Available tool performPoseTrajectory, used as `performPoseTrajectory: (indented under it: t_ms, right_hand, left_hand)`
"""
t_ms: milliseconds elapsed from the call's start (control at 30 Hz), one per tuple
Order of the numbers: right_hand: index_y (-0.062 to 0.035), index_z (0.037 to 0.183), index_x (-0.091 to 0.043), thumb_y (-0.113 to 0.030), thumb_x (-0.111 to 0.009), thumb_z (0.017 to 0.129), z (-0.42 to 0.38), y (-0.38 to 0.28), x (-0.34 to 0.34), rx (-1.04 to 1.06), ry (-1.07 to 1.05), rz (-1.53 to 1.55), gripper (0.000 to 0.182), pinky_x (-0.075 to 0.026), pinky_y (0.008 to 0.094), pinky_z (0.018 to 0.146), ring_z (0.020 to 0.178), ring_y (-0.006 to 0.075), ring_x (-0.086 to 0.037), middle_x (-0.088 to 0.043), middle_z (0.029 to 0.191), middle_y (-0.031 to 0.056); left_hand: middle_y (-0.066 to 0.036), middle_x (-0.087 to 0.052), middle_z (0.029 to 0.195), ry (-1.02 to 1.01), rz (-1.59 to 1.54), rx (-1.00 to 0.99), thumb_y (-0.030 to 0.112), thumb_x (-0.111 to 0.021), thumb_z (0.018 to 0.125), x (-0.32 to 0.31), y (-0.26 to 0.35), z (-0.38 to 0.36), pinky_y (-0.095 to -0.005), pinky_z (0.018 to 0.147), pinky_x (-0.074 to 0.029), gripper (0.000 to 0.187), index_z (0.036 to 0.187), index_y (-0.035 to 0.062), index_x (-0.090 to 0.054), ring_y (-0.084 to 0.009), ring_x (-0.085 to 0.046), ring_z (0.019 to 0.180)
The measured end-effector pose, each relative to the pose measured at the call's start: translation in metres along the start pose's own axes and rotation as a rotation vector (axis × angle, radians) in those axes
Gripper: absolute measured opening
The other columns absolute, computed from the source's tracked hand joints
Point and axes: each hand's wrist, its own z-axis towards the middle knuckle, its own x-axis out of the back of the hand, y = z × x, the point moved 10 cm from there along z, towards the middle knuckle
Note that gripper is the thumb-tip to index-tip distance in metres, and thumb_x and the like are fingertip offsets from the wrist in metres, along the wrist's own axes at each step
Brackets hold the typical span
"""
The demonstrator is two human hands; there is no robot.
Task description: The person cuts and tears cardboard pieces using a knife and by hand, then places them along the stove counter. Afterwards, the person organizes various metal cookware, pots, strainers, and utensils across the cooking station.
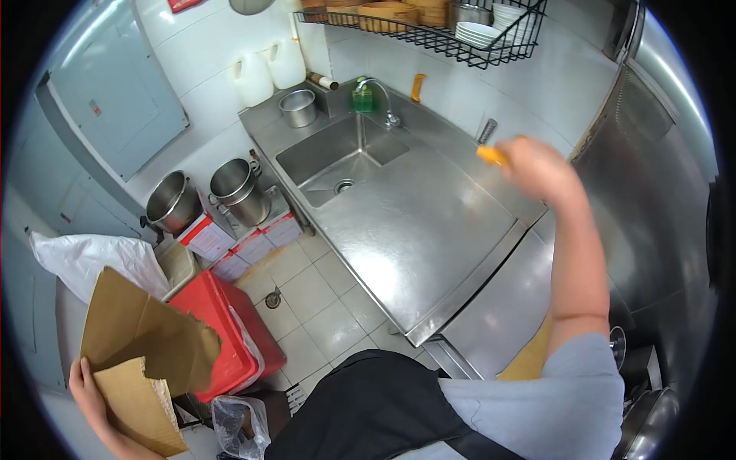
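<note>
My left hand (86, 387) grips the edge of an opened brown cardboard box (176, 337) at the lower left, one side of which has a ragged, torn edge. My right hand (537, 170) is stretched out over the right side of the steel counter (429, 222), close to the tiled wall. Its fingers are closed around a small yellow tool (492, 156); part of it sticks out to the left, and the rest is hidden in my fist. Just beyond that hand, a dark grey textured strip (487, 131) shows against the wall.
A sink (326, 165) with a tap (389, 115) and a metal pot (298, 108) lie ahead. Steel pots (239, 192) stand on boxes at the left. A red bin (245, 330) is beside the cardboard. A black wire shelf (460, 50) overhangs the counter.
</note>
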Motion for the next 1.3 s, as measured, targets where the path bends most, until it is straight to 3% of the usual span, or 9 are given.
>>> performPoseTrajectory:
  t_ms: [233,400,467,600,733,867,967,1100,1300]
  right_hand:
    - [-0.0039,0.099,-0.075,-0.007,-0.063,0.084,0.186,0.151,-0.064,-0.220,-0.177,-0.392,0.019,-0.058,0.0424,0.082,0.096,0.0322,-0.072,-0.074,0.105,0.0163]
    - [-0.0103,0.097,-0.073,-0.014,-0.063,0.088,0.264,0.180,-0.090,-0.166,0.220,-0.560,0.014,-0.056,0.0405,0.085,0.103,0.0282,-0.069,-0.072,0.106,0.0135]
    - [-0.0105,0.104,-0.070,-0.025,-0.084,0.068,0.302,0.209,-0.113,-0.190,0.366,-0.609,0.042,-0.051,0.0376,0.094,0.109,0.0282,-0.063,-0.066,0.115,0.0117]
    - [-0.0036,0.120,-0.063,-0.011,-0.068,0.086,0.292,0.133,-0.126,0.055,0.649,-0.327,0.035,-0.048,0.0458,0.097,0.114,0.0343,-0.058,-0.062,0.119,0.0191]
    - [0.0043,0.123,-0.060,-0.012,-0.072,0.086,0.225,-0.087,-0.157,0.537,0.245,0.560,0.042,-0.050,0.0423,0.097,0.110,0.0370,-0.063,-0.063,0.120,0.0219]
    - [0.0002,0.134,-0.057,-0.024,-0.089,0.069,0.020,-0.350,-0.200,0.938,-0.377,0.501,0.076,-0.041,0.0425,0.111,0.131,0.0365,-0.052,-0.057,0.138,0.0211]
    - [-0.0043,0.155,-0.030,-0.031,-0.092,0.066,-0.169,-0.497,-0.224,1.408,-0.590,0.547,0.111,-0.027,0.0429,0.121,0.147,0.0361,-0.032,-0.035,0.158,0.0221]
    - [-0.0068,0.141,-0.053,-0.026,-0.087,0.073,-0.415,-0.603,-0.222,1.671,-1.020,0.682,0.078,-0.044,0.0414,0.108,0.131,0.0345,-0.053,-0.056,0.141,0.0197]
    - [-0.0063,0.106,-0.072,-0.020,-0.067,0.093,-0.613,-0.697,-0.214,1.770,-0.852,0.745,0.019,-0.053,0.0431,0.080,0.094,0.0401,-0.066,-0.071,0.096,0.0175]
  left_hand:
    - [-0.006,-0.062,0.088,-0.135,0.105,0.135,0.020,-0.051,0.106,0.017,0.083,-0.044,-0.0292,0.078,-0.044,0.028,0.106,-0.0059,-0.061,-0.0138,-0.051,0.082]
    - [-0.009,-0.056,0.078,-0.021,0.114,0.143,0.014,-0.053,0.103,0.055,0.104,-0.097,-0.0300,0.073,-0.043,0.023,0.101,-0.0065,-0.061,-0.0136,-0.048,0.076]
    - [-0.012,-0.059,0.078,-0.035,0.231,0.238,0.012,-0.056,0.099,0.066,0.116,-0.126,-0.0305,0.074,-0.044,0.020,0.100,-0.0071,-0.062,-0.0141,-0.052,0.077]
    - [-0.020,-0.066,0.077,-0.057,0.260,0.252,0.008,-0.064,0.089,0.058,0.140,-0.180,-0.0357,0.069,-0.049,0.015,0.091,-0.0066,-0.067,-0.0289,-0.064,0.070]
    - [-0.020,-0.069,0.083,-0.169,0.193,0.311,0.013,-0.067,0.089,0.036,0.131,-0.224,-0.0398,0.070,-0.052,0.015,0.093,-0.0018,-0.071,-0.0367,-0.068,0.077]
    - [-0.018,-0.070,0.084,-0.071,0.065,0.260,0.016,-0.069,0.091,0.074,0.120,-0.284,-0.0384,0.070,-0.053,0.015,0.095,0.0024,-0.072,-0.0352,-0.068,0.078]
    - [-0.015,-0.072,0.082,0.078,-0.116,0.357,0.012,-0.068,0.091,0.137,0.092,-0.352,-0.0358,0.069,-0.053,0.012,0.096,0.0015,-0.073,-0.0290,-0.070,0.075]
    - [-0.008,-0.071,0.082,0.326,-0.192,0.475,0.005,-0.066,0.091,0.232,0.034,-0.494,-0.0291,0.068,-0.050,0.011,0.095,-0.0041,-0.071,-0.0151,-0.065,0.074]
    - [-0.004,-0.067,0.092,0.786,-0.133,0.839,0.016,-0.063,0.100,0.332,-0.031,-0.765,-0.0259,0.081,-0.046,0.021,0.101,-0.0043,-0.068,-0.0113,-0.059,0.086]
